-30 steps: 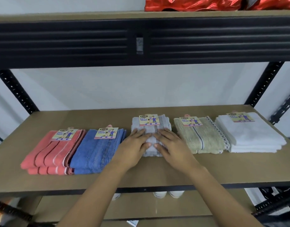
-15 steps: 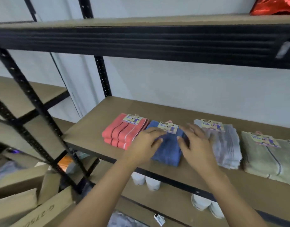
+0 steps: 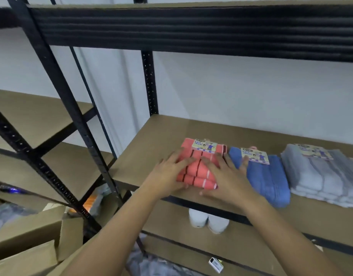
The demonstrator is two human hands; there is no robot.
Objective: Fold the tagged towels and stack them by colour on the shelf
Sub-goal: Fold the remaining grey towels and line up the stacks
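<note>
Head view: left hand (image 3: 167, 176) and right hand (image 3: 225, 177) (fingers flat, gripping nothing) press the coral towel stack (image 3: 199, 168), whose front edge could slide off the shelf (image 3: 151, 140).

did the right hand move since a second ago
Yes. The right hand moved left along the shelf, from the grey towel stack past the blue stack, and now rests flat on the coral stack.

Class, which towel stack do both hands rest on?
The coral stack, leftmost on the shelf, under the left hand and right hand; blue stack and grey stack lie rightward.
</note>
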